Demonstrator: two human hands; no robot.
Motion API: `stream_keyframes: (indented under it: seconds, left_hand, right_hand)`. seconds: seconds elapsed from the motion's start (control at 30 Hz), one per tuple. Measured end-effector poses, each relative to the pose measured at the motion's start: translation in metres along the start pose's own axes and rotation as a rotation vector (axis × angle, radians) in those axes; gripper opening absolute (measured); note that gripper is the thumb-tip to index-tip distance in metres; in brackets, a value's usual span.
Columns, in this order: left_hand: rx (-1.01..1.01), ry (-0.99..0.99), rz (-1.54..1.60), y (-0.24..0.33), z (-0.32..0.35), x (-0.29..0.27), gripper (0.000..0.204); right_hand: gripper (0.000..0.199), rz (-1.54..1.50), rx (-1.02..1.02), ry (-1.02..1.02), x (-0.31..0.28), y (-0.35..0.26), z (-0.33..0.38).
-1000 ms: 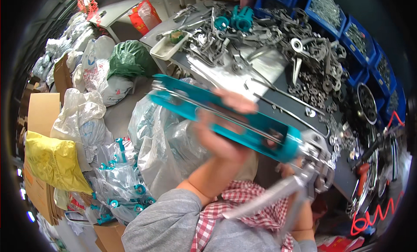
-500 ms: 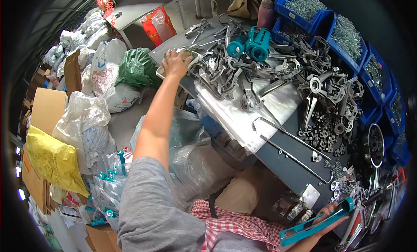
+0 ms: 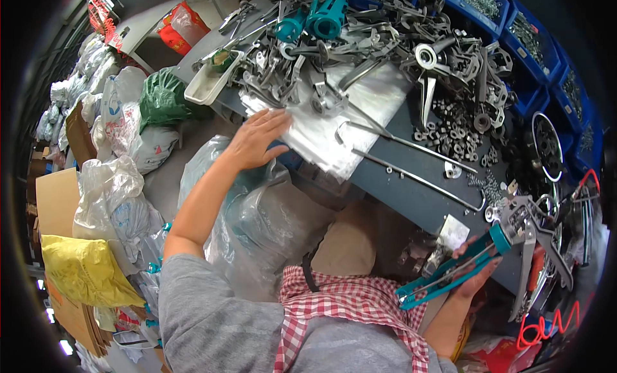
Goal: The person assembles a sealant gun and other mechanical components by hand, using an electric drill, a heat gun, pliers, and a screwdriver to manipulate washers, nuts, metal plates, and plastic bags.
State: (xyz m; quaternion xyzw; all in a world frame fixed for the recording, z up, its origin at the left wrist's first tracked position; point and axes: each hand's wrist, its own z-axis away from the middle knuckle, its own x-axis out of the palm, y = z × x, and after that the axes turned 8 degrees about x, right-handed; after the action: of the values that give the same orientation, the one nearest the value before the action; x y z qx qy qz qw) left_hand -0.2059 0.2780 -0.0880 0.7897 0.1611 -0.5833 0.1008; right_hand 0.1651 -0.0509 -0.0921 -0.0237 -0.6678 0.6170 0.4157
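Note:
My left hand (image 3: pixel 258 140) lies with fingers stretched out at the near left edge of a stack of clear plastic bags (image 3: pixel 321 142); nothing shows in its grip. At the lower right, my right hand (image 3: pixel 474 282) is wrapped round a teal caulking gun frame (image 3: pixel 500 239), held at a slant with a thin rod along its inside. The frame's upper end meets a metal handle and trigger (image 3: pixel 528 235); whether they are joined I cannot tell. A white tray (image 3: pixel 209 84) with a green thing in it is on the table's left edge, beyond my left hand.
Grey metal levers and brackets (image 3: pixel 424 58) are heaped across the table, with small nuts (image 3: pixel 459 125) beside them. Two bent rods (image 3: pixel 418 180) lie nearer me. Blue bins (image 3: pixel 520 45) of small parts line the right. Filled bags (image 3: pixel 122 116) and a transparent bag (image 3: pixel 257 225) stand at left.
My left hand has come back from the white tray to the near edge of the plastic bags. My right hand has tilted the teal frame up, beside the metal handle. The view has shifted.

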Motion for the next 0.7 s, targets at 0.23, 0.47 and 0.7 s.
stream_keyframes:
  seconds: [0.23,0.47,0.7]
  left_hand:
    - [-0.089,0.077,0.071,-0.006,-0.005,0.016,0.045]
    - [-0.048,0.296,0.083,-0.011,-0.029,-0.005,0.011]
    - [-0.364,-0.02,0.223,-0.021,-0.06,-0.018,0.024]
  right_hand:
    - [0.062,0.008,-0.035,-0.018,-0.005,0.001,0.003]
    - [0.052,0.042,-0.091,-0.057,-0.003,0.003,0.002]
    - [0.046,0.13,-0.171,-0.039,0.003,0.003,0.003]
